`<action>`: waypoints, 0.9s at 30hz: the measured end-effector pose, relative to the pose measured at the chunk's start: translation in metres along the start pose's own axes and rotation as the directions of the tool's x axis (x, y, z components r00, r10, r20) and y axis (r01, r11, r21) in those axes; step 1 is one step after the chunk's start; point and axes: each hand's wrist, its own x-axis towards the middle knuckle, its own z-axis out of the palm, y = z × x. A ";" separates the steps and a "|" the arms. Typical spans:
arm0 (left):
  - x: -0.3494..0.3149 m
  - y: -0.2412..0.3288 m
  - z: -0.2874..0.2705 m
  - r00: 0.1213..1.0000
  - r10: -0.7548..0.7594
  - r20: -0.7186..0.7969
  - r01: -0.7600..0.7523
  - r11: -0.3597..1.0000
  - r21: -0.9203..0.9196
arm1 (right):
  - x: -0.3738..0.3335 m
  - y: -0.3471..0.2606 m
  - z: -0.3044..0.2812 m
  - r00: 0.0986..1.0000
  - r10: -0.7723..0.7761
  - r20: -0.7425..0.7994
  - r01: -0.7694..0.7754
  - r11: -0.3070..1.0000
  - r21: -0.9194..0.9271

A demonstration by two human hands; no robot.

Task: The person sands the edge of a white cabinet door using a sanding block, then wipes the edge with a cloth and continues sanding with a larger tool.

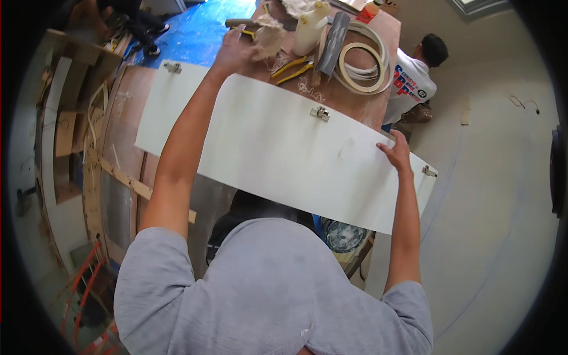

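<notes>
Two bare hands, one white panel [266, 142]; clock below is centred on that panel. It lies lengthwise across the person's front, over the near edge of a brown bench top [354, 106], running 10 to 4. Three metal hinges [320, 113] sit along its far edge.

Right hand [399, 152] at 3: thumb on the panel face, fingers bent at the far edge, pinching that edge. Left hand [232, 52] at 11, just beyond the far edge, forearm crossing over the panel. Fingers partly bent beside a crumpled whitish rag [269, 35]; blurred, can't tell if they pinch anything.

Bench top: yellow-handled pliers [294, 75] at 12, whitish bottle [307, 32] behind them, coiled cream banding [362, 90] at 1. Co-worker in a white shirt [417, 77] at 2, turned away. Blue sheet [195, 32] at 11. Round bucket [345, 235] at 5.
</notes>
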 end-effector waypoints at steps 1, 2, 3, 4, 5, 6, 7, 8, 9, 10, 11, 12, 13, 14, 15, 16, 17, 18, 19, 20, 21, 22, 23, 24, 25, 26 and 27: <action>-0.025 -0.019 -0.003 0.985 -0.168 -0.044 0.166 0.985 -0.039 | 0.004 0.010 0.000 1.000 0.001 0.024 0.001 0.997 -0.075; -0.045 -0.037 -0.012 0.942 -0.326 -0.079 0.319 0.944 -0.087 | 0.009 0.021 -0.001 0.991 0.074 0.107 -0.067 0.996 -0.064; -0.078 -0.032 -0.029 0.869 -0.479 -0.124 0.450 0.869 -0.205 | 0.013 0.034 -0.004 0.969 0.160 0.188 -0.151 0.986 -0.064; -0.126 -0.057 -0.057 0.804 -0.546 -0.236 0.507 0.836 -0.210 | 0.024 0.037 -0.004 0.936 0.220 0.274 -0.211 0.976 -0.060; -0.182 -0.087 -0.091 0.710 -0.587 -0.389 0.561 0.805 -0.193 | 0.038 0.027 -0.010 0.869 0.233 0.437 -0.195 0.972 -0.131; -0.220 -0.093 -0.119 0.641 -0.579 -0.503 0.693 0.718 0.057 | 0.041 0.038 -0.003 0.851 0.232 0.472 -0.208 0.973 -0.102; -0.256 -0.099 -0.145 0.509 -0.621 -0.596 0.809 0.582 0.084 | 0.045 0.049 0.004 0.833 0.215 0.510 -0.211 0.975 -0.067; -0.246 -0.053 -0.144 0.189 -0.850 -0.492 0.875 0.374 -0.308 | 0.045 0.059 0.009 0.815 0.210 0.539 -0.215 0.975 -0.054; -0.233 0.005 -0.158 -0.164 -0.931 -0.327 0.774 0.085 -0.627 | 0.049 0.052 0.009 0.795 0.198 0.573 -0.204 0.977 -0.054; -0.254 -0.015 -0.163 -0.122 -0.979 -0.165 0.690 0.036 -0.723 | 0.056 0.054 0.013 0.793 0.176 0.583 -0.177 0.983 -0.056; -0.286 -0.051 -0.166 -0.055 -0.999 -0.003 0.602 -0.030 -0.798 | 0.061 0.054 0.018 0.791 0.156 0.591 -0.152 0.987 -0.057; -0.303 -0.078 -0.164 0.035 -0.985 0.167 0.518 -0.125 -0.846 | 0.063 0.061 0.021 0.789 0.153 0.595 -0.142 0.988 -0.067; -0.303 -0.081 -0.160 -0.024 -0.983 0.180 0.508 -0.167 -0.845 | 0.063 0.060 0.016 0.777 0.127 0.616 -0.123 0.991 -0.049; -0.302 -0.085 -0.157 -0.082 -0.977 0.195 0.497 -0.210 -0.842 | 0.062 0.058 0.014 0.766 0.102 0.635 -0.107 0.994 -0.031; -0.302 -0.088 -0.155 -0.135 -0.970 0.202 0.479 -0.242 -0.844 | 0.066 0.053 0.009 0.756 0.065 0.651 -0.082 0.997 -0.005; -0.303 -0.089 -0.151 -0.176 -0.965 0.194 0.496 -0.258 -0.829 | 0.066 0.048 0.004 0.762 0.067 0.644 -0.082 0.997 -0.007; -0.304 -0.090 -0.147 -0.216 -0.958 0.186 0.513 -0.274 -0.813 | 0.062 0.045 -0.001 0.768 0.070 0.636 -0.083 0.996 -0.009; -0.304 -0.096 -0.148 -0.253 -0.952 0.170 0.539 -0.284 -0.793 | 0.055 0.042 -0.003 0.772 0.071 0.631 -0.091 0.996 -0.002; -0.304 -0.102 -0.148 -0.246 -0.960 0.132 0.560 -0.252 -0.789 | 0.049 0.041 -0.006 0.814 0.054 0.578 -0.089 0.995 0.032; -0.305 -0.107 -0.146 -0.238 -0.967 0.095 0.582 -0.220 -0.783 | 0.044 0.039 -0.010 0.815 0.059 0.576 -0.101 0.994 0.041; -0.306 -0.109 -0.141 -0.232 -0.971 0.062 0.605 -0.194 -0.772 | 0.037 0.038 -0.017 0.815 0.070 0.576 -0.116 0.992 0.044; -0.299 -0.095 -0.135 -0.245 -0.966 0.078 0.583 -0.211 -0.785 | 0.028 0.040 -0.027 0.815 0.091 0.572 -0.135 0.990 0.035; -0.281 -0.066 -0.135 -0.259 -0.961 0.095 0.553 -0.228 -0.801 | 0.018 0.041 -0.039 0.855 0.106 0.507 -0.118 0.993 -0.009; -0.269 -0.045 -0.144 -0.278 -0.956 0.096 0.519 -0.233 -0.822 | 0.009 0.038 -0.050 0.889 0.099 0.447 -0.089 0.995 -0.045; -0.269 -0.045 -0.153 -0.224 -0.963 0.150 0.449 -0.239 -0.861 | -0.001 0.029 -0.059 0.916 0.081 0.393 -0.057 0.996 -0.073; -0.267 -0.048 -0.159 -0.165 -0.966 0.199 0.378 -0.249 -0.892 | -0.012 0.024 -0.077 0.943 0.106 0.314 -0.079 0.992 -0.097; -0.270 -0.050 -0.173 -0.110 -0.967 0.230 0.300 -0.253 -0.920 | -0.023 0.007 -0.098 0.964 0.117 0.241 -0.091 0.989 -0.116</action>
